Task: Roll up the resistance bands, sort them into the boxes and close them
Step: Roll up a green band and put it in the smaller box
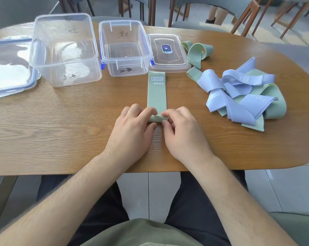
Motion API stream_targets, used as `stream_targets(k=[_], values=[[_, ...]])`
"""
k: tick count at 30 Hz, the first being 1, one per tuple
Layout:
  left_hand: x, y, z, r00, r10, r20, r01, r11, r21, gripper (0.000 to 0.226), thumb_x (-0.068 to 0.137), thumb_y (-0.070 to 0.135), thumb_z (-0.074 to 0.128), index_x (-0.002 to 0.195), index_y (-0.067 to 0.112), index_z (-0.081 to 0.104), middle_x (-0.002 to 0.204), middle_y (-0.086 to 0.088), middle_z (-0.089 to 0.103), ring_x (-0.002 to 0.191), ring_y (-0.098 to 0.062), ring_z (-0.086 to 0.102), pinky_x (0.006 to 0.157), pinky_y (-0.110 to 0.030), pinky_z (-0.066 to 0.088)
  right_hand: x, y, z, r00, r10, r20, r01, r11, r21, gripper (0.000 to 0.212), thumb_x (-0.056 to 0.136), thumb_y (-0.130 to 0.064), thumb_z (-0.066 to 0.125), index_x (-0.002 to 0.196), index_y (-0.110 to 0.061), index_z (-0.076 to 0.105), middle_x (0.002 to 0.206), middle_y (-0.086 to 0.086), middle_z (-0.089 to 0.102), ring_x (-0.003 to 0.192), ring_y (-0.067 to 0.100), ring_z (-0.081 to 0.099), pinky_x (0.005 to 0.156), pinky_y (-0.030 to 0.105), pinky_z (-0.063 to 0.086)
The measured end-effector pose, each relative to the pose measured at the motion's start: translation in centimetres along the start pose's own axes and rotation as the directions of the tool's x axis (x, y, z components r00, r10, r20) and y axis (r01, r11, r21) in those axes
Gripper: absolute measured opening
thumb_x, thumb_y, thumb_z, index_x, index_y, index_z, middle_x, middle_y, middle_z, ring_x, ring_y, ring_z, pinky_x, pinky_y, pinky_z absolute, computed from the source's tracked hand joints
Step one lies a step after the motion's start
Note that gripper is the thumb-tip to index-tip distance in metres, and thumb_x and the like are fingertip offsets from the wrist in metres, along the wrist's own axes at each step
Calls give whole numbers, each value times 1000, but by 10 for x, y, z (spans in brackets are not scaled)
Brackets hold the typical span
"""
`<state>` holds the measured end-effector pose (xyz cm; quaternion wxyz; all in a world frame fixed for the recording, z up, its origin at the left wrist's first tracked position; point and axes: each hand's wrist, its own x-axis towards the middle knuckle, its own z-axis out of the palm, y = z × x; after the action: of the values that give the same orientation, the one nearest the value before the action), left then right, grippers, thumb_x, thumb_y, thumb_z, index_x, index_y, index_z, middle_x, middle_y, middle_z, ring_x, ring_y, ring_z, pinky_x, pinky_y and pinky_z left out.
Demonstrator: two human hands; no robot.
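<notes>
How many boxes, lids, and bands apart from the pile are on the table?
Boxes: 2, large box, small box.
Lids: 2, blue-rimmed lid, clear lid.
Bands apart from the pile: 2, flat green band, looped green band.
Total: 6.

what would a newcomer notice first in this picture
First, the left hand and right hand at the near middle of the table, pinching the rolled near end of a flat green band that stretches away from them. Next, the tangled pile of blue and green bands on the right, then the big clear box and small clear box, both open, at the back left.
</notes>
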<state>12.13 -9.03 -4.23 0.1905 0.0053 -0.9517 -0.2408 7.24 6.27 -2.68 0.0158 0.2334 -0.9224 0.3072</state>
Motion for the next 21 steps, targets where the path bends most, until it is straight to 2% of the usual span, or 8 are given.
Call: stream_targets(k=[2,4,7,10,13,17,21], values=[[3,-1,1,1000,-4,-7,4,1000,15,21,93,23,62,113,17,66,94,-4,52,88,-30,51,80,-49,51,1,-1,0,1000,-3,-1,3,1000,-22,25,102,-19,52,122,-16,65,111,0,53,102,17,54,84,24,43],[7,-1,1,1000,-7,-11,7,1000,22,27,94,28,51,111,16,67,93,-6,52,86,-32,52,77,-49,52,2,-2,0,1000,-15,-6,15,999,-44,25,102,-19,51,122,-13,65,112,1,52,103,17,53,83,22,39],[10,-4,4,1000,9,-15,-9,1000,30,35,95,33,42,112,15,67,93,-8,53,83,-33,52,75,-51,53,5,-3,-2,999,-37,5,37,998,-53,24,101,-17,54,122,-12,65,111,2,52,102,18,53,84,24,43],[12,-8,6,999,25,-29,-23,998,59,35,97,33,41,112,15,67,92,-8,53,80,-32,51,70,-50,53,5,-3,-2,999,-50,16,50,998,-47,27,98,-14,58,125,-14,62,111,2,53,101,18,52,87,26,44],[12,-8,8,997,46,-56,-42,996,79,32,97,31,43,109,14,68,90,-7,53,76,-29,49,67,-48,52,3,-3,-3,999,-54,-6,54,998,-23,22,98,-9,56,119,-14,61,110,3,54,100,20,54,85,29,44],[3,-9,9,996,67,-63,-61,994,86,25,98,27,48,108,16,67,90,-5,52,76,-28,49,67,-43,51,-5,-2,-3,999,-40,-1,40,999,-24,16,100,-13,55,114,-14,61,109,3,55,98,21,55,81,26,41],[5,-7,5,997,57,-46,-55,997,59,31,100,31,46,113,15,68,92,-6,54,81,-30,53,73,-47,53,-3,-3,-2,1000,-10,13,10,1000,-13,18,102,-16,52,117,-16,61,113,1,55,102,20,55,82,24,39]])
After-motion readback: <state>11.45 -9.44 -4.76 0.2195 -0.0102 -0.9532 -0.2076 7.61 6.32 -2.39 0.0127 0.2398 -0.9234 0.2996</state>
